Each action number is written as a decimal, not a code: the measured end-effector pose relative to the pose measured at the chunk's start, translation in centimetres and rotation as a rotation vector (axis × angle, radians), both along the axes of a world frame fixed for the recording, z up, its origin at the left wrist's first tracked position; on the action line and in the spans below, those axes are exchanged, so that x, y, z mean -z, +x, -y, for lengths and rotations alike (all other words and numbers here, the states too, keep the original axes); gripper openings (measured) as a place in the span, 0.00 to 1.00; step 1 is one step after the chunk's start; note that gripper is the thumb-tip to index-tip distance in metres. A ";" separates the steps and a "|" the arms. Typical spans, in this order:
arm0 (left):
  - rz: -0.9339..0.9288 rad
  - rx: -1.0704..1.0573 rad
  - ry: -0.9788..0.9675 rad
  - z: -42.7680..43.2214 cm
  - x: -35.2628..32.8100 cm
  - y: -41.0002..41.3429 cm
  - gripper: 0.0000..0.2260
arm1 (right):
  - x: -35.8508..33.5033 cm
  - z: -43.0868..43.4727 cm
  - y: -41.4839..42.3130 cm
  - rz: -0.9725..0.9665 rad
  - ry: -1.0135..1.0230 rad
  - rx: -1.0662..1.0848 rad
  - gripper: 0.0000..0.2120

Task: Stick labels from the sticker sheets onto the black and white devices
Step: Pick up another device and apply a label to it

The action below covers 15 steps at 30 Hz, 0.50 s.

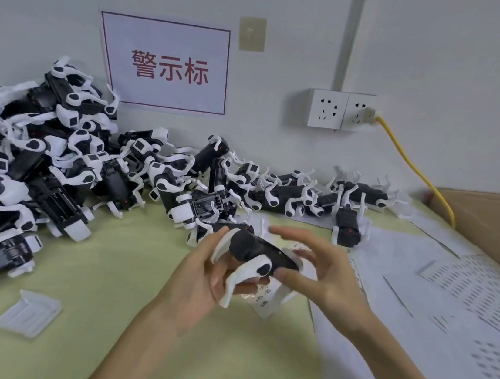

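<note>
A black and white device [254, 252] with curved white legs is held above the table's middle. My left hand [198, 281] cups it from below, fingers curled under its body and legs. My right hand [323, 272] is at its right end, thumb under the black tip, fingers spread above it. A small strip of labels [265, 302] hangs below the device, partly hidden by my hands. A big heap of the same devices [38, 168] fills the left. A row of further devices [305, 193] lies along the wall. Sticker sheets [467, 288] cover the table's right side.
A light green mat [116, 324] covers the table. A clear plastic tray [27, 312] lies at front left. A cardboard box [492, 221] stands at the right edge. A yellow cable [416, 170] runs from wall sockets [341, 110]. A sign with red characters [169, 66] hangs on the wall.
</note>
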<state>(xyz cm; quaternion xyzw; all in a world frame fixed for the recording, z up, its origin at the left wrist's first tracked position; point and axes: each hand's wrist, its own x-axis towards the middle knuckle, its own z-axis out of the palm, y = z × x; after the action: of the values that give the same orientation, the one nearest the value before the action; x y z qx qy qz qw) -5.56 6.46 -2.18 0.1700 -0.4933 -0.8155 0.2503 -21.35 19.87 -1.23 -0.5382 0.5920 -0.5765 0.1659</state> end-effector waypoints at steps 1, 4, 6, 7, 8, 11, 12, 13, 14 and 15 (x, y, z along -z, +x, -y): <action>-0.033 -0.019 -0.019 -0.1 0.2 -0.1 0.19 | 0.1 0.2 -0.1 -0.046 0.012 0.111 0.22; -0.020 -0.105 -0.210 -0.5 0.8 -0.5 0.23 | 0.3 0.4 -0.3 0.022 0.042 0.326 0.15; 0.008 -0.176 -0.338 -0.7 1.1 -0.7 0.26 | 0.3 0.5 -0.7 0.221 0.102 0.282 0.06; 0.021 -0.189 -0.421 -0.7 1.2 -0.7 0.25 | 0.4 0.8 -0.6 0.295 0.160 0.216 0.07; 0.039 -0.192 -0.526 -0.8 1.2 -0.7 0.24 | 0.5 1.1 -0.5 0.360 0.231 0.152 0.09; 0.055 -0.084 -0.738 -1.0 1.6 -0.9 0.19 | 1.1 1.7 0.2 0.449 0.294 -0.010 0.16; 0.065 -0.055 -0.766 -1.1 1.8 -0.9 0.14 | 1.5 1.6 0.5 0.447 0.260 -0.066 0.18; 0.080 -0.040 -0.767 -1.3 1.8 -1.0 0.10 | 1.7 1.4 0.8 0.426 0.235 -0.087 0.20; 0.101 -0.032 -0.751 -1.4 1.7 -1.0 0.07 | 1.8 1.3 1.0 0.406 0.206 -0.075 0.20; 0.115 -0.021 -0.717 -1.6 1.7 -1.1 0.07 | 1.9 1.1 1.1 0.393 0.175 -0.048 0.20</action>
<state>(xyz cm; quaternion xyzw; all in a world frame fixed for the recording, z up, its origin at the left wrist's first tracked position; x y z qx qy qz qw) -6.66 8.05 -3.84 0.1219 -0.7595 -0.5770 0.2745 -20.25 18.79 -3.17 -0.4129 0.5829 -0.6128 0.3380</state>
